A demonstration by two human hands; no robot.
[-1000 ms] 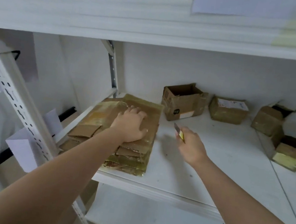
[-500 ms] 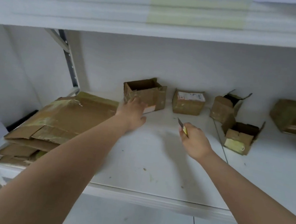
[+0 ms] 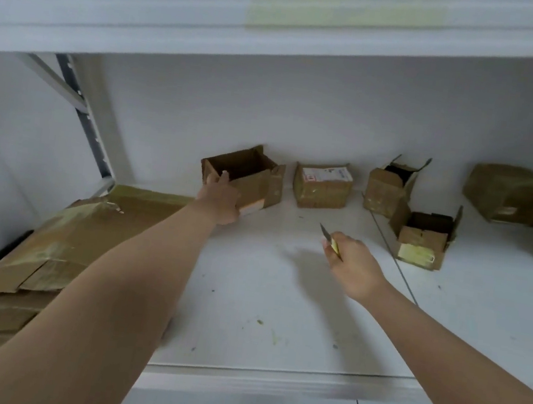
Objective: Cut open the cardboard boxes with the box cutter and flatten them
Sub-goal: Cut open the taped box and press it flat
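An open-topped cardboard box point(image 3: 255, 185) stands at the back of the white shelf point(image 3: 261, 306). My left hand point(image 3: 221, 201) reaches it, fingers stretched up its front wall to the rim, thumb at its left corner. My right hand point(image 3: 356, 269) hovers over the shelf's middle and grips a yellow-handled box cutter point(image 3: 332, 242), blade out and pointing up-left. A stack of flattened, taped cardboard point(image 3: 76, 244) lies at the shelf's left end.
Right of the open box sit a sealed labelled box point(image 3: 323, 187), two small opened boxes point(image 3: 387, 189) point(image 3: 423, 239) and a bigger taped box point(image 3: 513, 197). An upper shelf point(image 3: 280, 34) hangs low overhead. A metal upright point(image 3: 83, 116) stands at the back left.
My left hand left the flattened stack and moved right and back to the open box. The view swung right. My right hand kept the cutter and stayed over the shelf's middle.
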